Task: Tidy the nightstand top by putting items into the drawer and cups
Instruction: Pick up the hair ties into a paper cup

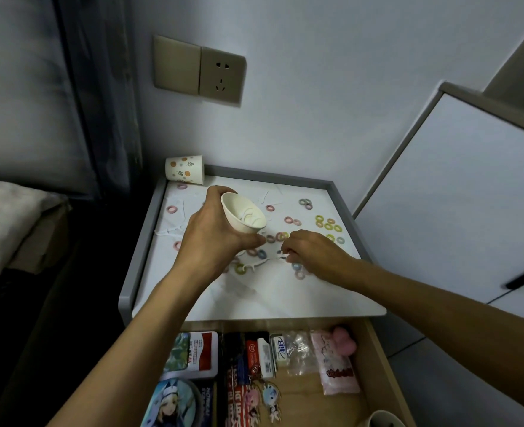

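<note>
My left hand (214, 232) grips a white paper cup (244, 213), tilted with its mouth toward me above the nightstand top (254, 297); a few thin white pieces lie inside it. My right hand (311, 251) rests on the top just right of the cup and pinches a small white floss pick (280, 255). Several small coloured rings (327, 224) are scattered over the top, with more white picks (174, 231) at the left. A second, patterned paper cup (184, 168) stands upside down at the back left corner. The drawer (374, 359) below is pulled open.
The drawer holds boxes (203, 351), packets (336, 368), keychains (262, 396) and another cup (384, 420) at its front right. A grey raised rim (337, 189) edges the top. A bed (11, 223) lies left, a white cabinet (457, 192) right, a wall socket (222, 75) behind.
</note>
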Available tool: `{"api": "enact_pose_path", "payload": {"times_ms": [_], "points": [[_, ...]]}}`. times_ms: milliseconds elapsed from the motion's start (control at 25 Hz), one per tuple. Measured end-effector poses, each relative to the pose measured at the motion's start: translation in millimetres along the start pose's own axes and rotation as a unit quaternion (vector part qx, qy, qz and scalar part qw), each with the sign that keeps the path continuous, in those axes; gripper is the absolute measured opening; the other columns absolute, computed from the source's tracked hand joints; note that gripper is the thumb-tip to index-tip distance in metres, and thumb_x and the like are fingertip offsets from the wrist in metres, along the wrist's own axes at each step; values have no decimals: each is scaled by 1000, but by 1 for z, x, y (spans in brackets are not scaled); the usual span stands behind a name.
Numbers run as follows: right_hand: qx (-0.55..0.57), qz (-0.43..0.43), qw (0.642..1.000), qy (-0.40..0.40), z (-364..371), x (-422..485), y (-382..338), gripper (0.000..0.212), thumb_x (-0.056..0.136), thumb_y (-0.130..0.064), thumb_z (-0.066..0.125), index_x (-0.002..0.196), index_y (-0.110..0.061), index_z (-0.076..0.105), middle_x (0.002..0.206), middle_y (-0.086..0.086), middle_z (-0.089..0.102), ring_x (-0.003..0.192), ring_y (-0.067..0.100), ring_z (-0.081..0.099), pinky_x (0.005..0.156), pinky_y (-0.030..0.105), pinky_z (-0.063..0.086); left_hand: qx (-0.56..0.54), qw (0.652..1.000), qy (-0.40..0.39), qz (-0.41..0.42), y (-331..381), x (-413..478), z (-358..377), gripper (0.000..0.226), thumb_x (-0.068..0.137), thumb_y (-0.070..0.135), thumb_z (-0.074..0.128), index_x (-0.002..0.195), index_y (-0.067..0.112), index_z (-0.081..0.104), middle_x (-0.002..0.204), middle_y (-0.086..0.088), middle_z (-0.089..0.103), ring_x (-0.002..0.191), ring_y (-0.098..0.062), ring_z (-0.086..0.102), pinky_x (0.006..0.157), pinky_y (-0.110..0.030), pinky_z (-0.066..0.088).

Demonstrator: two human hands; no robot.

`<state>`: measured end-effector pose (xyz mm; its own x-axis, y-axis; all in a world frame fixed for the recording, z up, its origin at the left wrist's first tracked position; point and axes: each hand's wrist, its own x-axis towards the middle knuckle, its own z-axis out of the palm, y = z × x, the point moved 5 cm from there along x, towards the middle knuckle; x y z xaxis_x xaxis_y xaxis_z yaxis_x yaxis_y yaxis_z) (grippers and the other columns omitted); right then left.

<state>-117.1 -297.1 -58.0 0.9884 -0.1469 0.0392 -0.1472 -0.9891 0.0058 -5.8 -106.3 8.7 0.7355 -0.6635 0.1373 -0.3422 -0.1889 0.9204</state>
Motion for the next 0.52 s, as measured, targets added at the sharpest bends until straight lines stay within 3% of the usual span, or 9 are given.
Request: {"api": "enact_pose_path", "payload": {"times_ms": [80, 160, 240, 400, 520], "points": [[0, 9, 1000, -17, 2, 2, -2, 16, 92, -17, 64, 103, -8, 70, 102, 9, 68, 90, 22, 62, 75, 28, 46, -2, 1000, 0, -2, 1, -1, 0, 78, 61, 26, 91, 122, 27, 43, 111, 3, 56, 99, -21, 54, 68, -35, 53], [15, 61, 997, -40, 6, 7, 3, 15, 92, -19, 63, 100, -8, 70, 99, 8, 69, 85, 20, 64, 72, 24, 46, 1, 1000, 1, -2, 0, -1, -1, 78, 62, 25, 91, 123, 26, 43, 112, 3, 56, 100, -20, 53, 65, -27, 49], [-27, 91, 993, -68, 8, 12, 6, 11, 90, -17, 65, 96, -9, 69, 94, 8, 71, 78, 19, 66, 70, 29, 53, 3, 1000, 0, -4, -1, 0, -1, 79, 62, 25, 91, 125, 25, 43, 113, 3, 55, 101, -19, 52, 60, -19, 42], [-144, 64, 978, -137, 4, 19, -6, 19, 85, -9, 67, 103, -4, 63, 98, 12, 68, 83, 27, 67, 71, 35, 54, 9, 1000, -4, -2, -1, 0, 0, 79, 62, 26, 91, 125, 24, 43, 115, 1, 57, 102, -20, 53, 61, -21, 42], [-118, 50, 979, -160, 6, 19, -7, 26, 84, -5, 68, 107, -4, 56, 99, 11, 67, 79, 24, 66, 69, 35, 54, 4, 1000, -2, 0, 0, -1, 0, 78, 62, 26, 91, 123, 24, 43, 114, 1, 58, 101, -20, 54, 63, -25, 44]]}}
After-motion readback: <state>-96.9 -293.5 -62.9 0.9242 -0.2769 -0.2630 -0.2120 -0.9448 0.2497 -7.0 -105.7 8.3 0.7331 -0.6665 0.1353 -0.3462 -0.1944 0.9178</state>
